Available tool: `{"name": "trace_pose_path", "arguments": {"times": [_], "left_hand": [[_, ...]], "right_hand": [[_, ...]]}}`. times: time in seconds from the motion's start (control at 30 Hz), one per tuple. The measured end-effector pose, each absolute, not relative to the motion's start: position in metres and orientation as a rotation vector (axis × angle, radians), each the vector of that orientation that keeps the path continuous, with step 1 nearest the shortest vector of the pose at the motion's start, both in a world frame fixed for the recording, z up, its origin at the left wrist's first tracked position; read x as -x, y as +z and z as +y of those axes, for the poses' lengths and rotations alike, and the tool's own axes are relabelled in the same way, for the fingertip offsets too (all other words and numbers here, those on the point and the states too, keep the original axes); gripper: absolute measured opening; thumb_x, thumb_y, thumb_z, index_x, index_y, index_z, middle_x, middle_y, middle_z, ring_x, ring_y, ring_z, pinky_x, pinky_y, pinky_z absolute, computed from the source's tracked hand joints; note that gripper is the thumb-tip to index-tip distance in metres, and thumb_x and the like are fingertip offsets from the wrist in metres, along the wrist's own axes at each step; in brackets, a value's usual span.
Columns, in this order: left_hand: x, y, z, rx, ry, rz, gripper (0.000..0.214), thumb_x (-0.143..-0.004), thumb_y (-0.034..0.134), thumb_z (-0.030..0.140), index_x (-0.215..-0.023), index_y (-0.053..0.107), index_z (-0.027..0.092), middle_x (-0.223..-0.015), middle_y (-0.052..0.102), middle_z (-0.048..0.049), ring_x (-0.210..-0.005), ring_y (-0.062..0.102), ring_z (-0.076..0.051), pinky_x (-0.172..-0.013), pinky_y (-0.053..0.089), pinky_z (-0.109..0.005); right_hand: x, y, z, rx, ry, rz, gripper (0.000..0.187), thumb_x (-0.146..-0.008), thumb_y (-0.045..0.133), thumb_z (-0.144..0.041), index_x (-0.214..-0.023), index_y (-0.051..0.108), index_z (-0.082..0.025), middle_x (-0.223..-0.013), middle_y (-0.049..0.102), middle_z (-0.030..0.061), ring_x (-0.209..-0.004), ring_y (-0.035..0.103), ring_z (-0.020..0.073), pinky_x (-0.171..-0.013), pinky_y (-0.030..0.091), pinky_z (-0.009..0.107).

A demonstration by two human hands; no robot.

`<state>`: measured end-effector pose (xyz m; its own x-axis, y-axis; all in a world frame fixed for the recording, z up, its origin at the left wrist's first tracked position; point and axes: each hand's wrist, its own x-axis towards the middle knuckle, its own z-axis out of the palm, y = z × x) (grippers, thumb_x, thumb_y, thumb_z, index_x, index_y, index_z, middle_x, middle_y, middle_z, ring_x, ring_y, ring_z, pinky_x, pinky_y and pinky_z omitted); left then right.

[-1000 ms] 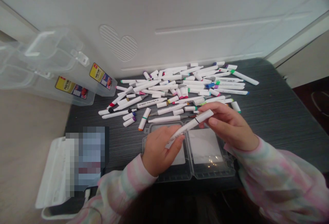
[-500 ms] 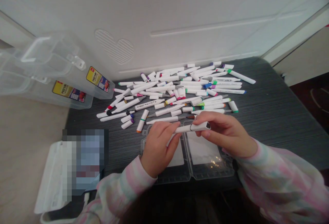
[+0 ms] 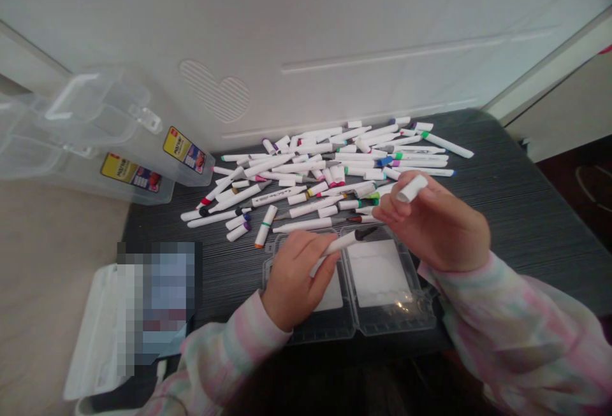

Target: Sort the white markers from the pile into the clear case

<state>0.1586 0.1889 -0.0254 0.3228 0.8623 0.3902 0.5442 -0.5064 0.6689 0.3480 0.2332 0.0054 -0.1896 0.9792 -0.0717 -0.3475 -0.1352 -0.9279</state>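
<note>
My left hand is closed around a white marker whose dark tip is bare and points up to the right. Between the fingers of my right hand is a white marker cap, held apart from the marker and higher up. Under both hands lies an opened clear plastic case with white sheets in its two halves. Just beyond the hands spreads a pile of white markers and loose caps, with coloured ends. Part of the case's left half is hidden by my left hand.
Two clear marker boxes with yellow labels stand at the left of the dark table. A blurred-out device and a white object lie front left. Behind the pile rises a pale panel.
The cap has come off the marker. My right hand has moved up and to the right with it, while my left hand keeps hold of the marker, its dark tip now showing.
</note>
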Motion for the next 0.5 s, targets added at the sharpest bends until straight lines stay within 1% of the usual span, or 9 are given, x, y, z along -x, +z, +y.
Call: {"name": "trace_pose_path", "arguments": {"times": [0.1,0.17,0.27,0.37,0.5], "left_hand": [[-0.157,-0.025,0.19,-1.896,0.967,1.217,0.018,-0.078,0.051,0.02,-0.094,0.059,0.016,-0.085,0.064,-0.0064,-0.077,0.056,-0.016,-0.068,0.046,-0.03],[-0.155,-0.025,0.192,-1.525,0.952,1.149,0.021,-0.08,0.049,0.025,-0.096,0.058,0.017,-0.079,0.065,-0.005,-0.066,0.057,-0.014,-0.06,0.046,-0.028],[-0.151,-0.023,0.196,-0.94,1.006,0.98,0.023,-0.082,0.043,0.03,-0.099,0.053,0.017,-0.073,0.066,-0.0042,-0.05,0.053,-0.01,-0.047,0.044,-0.025],[-0.149,-0.02,0.199,-0.631,1.029,0.888,0.016,-0.082,0.043,0.029,-0.091,0.051,0.018,-0.075,0.066,-0.0045,-0.05,0.054,-0.01,-0.047,0.045,-0.025],[-0.149,-0.017,0.199,-0.505,1.012,0.819,0.012,-0.081,0.047,0.027,-0.088,0.05,0.018,-0.079,0.067,-0.0045,-0.055,0.059,-0.011,-0.052,0.049,-0.025]], "right_hand": [[-0.347,0.004,0.234,0.88,1.637,-0.938,0.007,-0.073,0.051,-0.03,-0.076,0.051,-0.024,-0.055,0.043,-0.0034,-0.053,0.042,0.0104,-0.058,0.04,0.028],[-0.347,0.001,0.234,0.87,1.686,-0.898,0.006,-0.074,0.051,-0.027,-0.078,0.052,-0.023,-0.056,0.047,-0.0036,-0.054,0.044,0.0096,-0.059,0.041,0.027],[-0.345,-0.003,0.234,0.904,1.726,-0.873,0.007,-0.076,0.05,-0.023,-0.082,0.053,-0.023,-0.056,0.05,-0.0039,-0.055,0.046,0.0091,-0.06,0.041,0.026],[-0.344,-0.006,0.235,0.92,1.743,-0.865,0.008,-0.077,0.05,-0.022,-0.084,0.054,-0.023,-0.057,0.052,-0.0038,-0.056,0.048,0.0093,-0.06,0.041,0.025],[-0.345,-0.008,0.234,0.91,1.777,-0.865,0.012,-0.078,0.049,-0.022,-0.087,0.057,-0.022,-0.06,0.054,-0.0024,-0.059,0.05,0.0094,-0.06,0.042,0.024]]}}
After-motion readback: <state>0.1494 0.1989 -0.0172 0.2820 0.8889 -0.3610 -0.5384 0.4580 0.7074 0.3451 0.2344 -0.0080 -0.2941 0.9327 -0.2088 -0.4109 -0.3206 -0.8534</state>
